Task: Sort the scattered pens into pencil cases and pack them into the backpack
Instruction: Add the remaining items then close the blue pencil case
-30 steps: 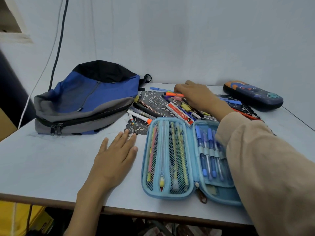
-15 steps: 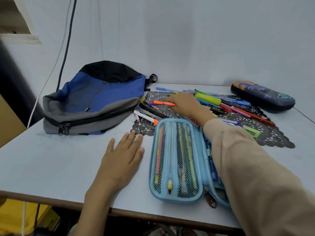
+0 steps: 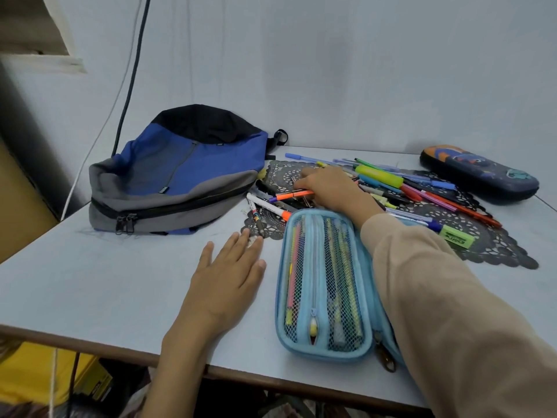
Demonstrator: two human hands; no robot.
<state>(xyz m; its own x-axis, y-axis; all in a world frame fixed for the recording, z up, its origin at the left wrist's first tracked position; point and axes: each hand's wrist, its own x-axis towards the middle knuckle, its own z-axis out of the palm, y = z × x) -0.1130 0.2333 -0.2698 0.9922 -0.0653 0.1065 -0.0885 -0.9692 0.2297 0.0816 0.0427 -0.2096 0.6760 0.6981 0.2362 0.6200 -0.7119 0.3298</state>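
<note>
While many slim plastic pens (image 3: 422, 191) lie unsorted on a black lace mat (image 3: 497, 248) at the desk's (image 3: 105, 282) far right, the soft blue mesh pencil case (image 3: 322, 285) at the near edge is part-filled, the fabric backpack (image 3: 177, 176) lies far left, apparently unpacked, the left hand (image 3: 229, 276) rests flat with fingers spread, and the right hand's (image 3: 328, 188) fingers curl over the pens, grip unclear.

cloth backpack (image 3: 180, 176), mesh pencil case (image 3: 324, 285), matt table (image 3: 90, 282)

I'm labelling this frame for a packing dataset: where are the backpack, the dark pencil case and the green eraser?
backpack (image 3: 193, 173), head view, on its blue front panel.
dark pencil case (image 3: 482, 176), head view, middle of its printed lid.
green eraser (image 3: 456, 238), head view, on its top face.
</note>
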